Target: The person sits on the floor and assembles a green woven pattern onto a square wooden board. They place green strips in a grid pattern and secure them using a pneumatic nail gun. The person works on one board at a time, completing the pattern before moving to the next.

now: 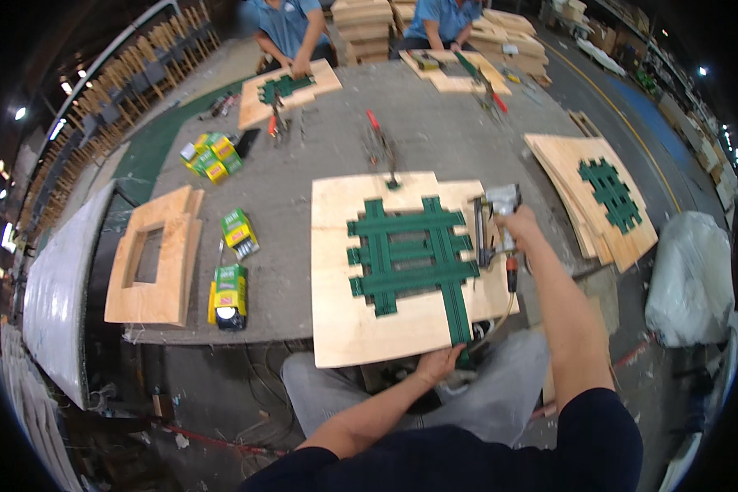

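Note:
A pale plywood panel (336, 320) lies in front of me, its near edge over my lap. Green webbing straps (377, 246) cross each other over its middle opening. One strap, a green webbing strip (457, 313), runs toward me to the near edge. My left hand (439, 365) pinches that strip's end below the panel edge. My right hand (518, 227) is wrapped round the handle of an air staple gun (500, 199), which is over the panel's right side, beside the webbing. A hose with a dark and orange fitting (512, 275) hangs from the gun.
Yellow-green boxes (231, 287) and a frame panel (123, 279) lie left on the grey table (279, 320). Stacked panels (566, 176), the top one webbed, lie right. Pliers-like tools (377, 135) lie beyond my panel. Two people in blue work across the table.

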Demonstrator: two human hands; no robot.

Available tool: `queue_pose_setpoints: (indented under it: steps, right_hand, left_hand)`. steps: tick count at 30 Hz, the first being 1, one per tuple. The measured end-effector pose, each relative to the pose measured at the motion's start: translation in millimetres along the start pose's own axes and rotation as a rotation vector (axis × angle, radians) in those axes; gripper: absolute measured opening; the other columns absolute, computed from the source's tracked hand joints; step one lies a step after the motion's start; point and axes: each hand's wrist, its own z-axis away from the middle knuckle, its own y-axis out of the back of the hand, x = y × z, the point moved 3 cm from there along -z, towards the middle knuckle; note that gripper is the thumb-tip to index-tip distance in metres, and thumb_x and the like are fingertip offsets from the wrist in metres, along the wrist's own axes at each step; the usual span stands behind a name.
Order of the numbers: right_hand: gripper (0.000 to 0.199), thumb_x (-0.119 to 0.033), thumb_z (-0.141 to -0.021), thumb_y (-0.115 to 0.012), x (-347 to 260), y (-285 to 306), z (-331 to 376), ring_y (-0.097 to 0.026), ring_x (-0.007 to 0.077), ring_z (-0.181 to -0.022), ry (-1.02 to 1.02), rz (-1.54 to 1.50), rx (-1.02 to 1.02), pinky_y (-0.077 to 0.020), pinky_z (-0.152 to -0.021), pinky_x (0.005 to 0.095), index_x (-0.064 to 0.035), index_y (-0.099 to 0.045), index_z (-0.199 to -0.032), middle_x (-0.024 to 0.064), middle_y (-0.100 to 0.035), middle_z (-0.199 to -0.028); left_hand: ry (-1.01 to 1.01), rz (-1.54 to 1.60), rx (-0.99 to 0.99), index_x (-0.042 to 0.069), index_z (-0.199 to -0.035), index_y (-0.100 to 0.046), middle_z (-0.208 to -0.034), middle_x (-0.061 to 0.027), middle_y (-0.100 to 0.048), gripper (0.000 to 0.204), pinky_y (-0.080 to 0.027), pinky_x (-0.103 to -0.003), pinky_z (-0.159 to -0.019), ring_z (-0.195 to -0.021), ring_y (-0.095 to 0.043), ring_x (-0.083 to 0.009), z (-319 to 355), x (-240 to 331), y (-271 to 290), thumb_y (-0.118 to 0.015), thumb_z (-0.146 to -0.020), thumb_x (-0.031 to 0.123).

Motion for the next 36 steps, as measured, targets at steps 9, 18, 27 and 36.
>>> queue_pose_setpoints:
  steps: [9,18,27,36]
  right_hand:
    - [0.041,-0.024,-0.089,-0.080,-24.4,83.2,167.7,-0.064,0.0175,-0.091,0.173,-0.148,-0.187,-0.0518,-0.083,0.0359,-0.0037,-0.065,-0.122,0.0048,-0.070,-0.104]
    - [0.035,-0.015,-0.094,-0.074,24.5,-6.5,239.7,-0.059,0.0106,-0.054,-0.001,-0.178,-0.411,-0.0483,-0.046,0.0279,-0.0030,-0.055,-0.120,0.0040,-0.065,-0.085]
    - [0.042,-0.016,-0.094,-0.073,17.2,-17.7,244.3,-0.057,0.0109,-0.051,0.020,-0.044,-0.359,-0.0458,-0.044,0.0278,-0.0024,-0.050,-0.127,0.0051,-0.065,-0.084]
    - [0.047,-0.011,-0.095,-0.071,24.0,-18.1,242.3,-0.053,0.0088,-0.050,0.018,-0.086,-0.422,-0.0424,-0.043,0.0271,-0.0038,-0.046,-0.133,0.0026,-0.061,-0.082]
  left_hand:
    - [0.060,0.193,-0.022,0.001,-0.110,-0.071,-0.104,-0.0261,-0.071,0.045,-0.053,-0.049,-0.088,-0.099,-0.066,-0.0457,-4.6,-0.7,5.1,-0.051,-0.106,0.041]
    - [0.024,0.093,-0.033,0.006,-0.122,-0.068,-0.109,-0.0213,-0.071,0.035,-0.052,-0.052,-0.088,-0.101,-0.066,-0.0444,-3.1,-0.5,4.6,-0.058,-0.104,0.034]
    - [-0.137,0.031,0.133,0.013,-0.122,-0.071,-0.111,-0.0156,-0.072,0.030,-0.053,-0.050,-0.088,-0.099,-0.067,-0.0412,-3.0,-2.5,3.7,-0.058,-0.104,0.033]
    - [-0.036,0.079,-0.015,0.010,-0.125,-0.068,-0.117,-0.0173,-0.070,0.035,-0.051,-0.050,-0.095,-0.108,-0.065,-0.0405,-3.1,-4.0,1.5,-0.056,-0.104,0.034]
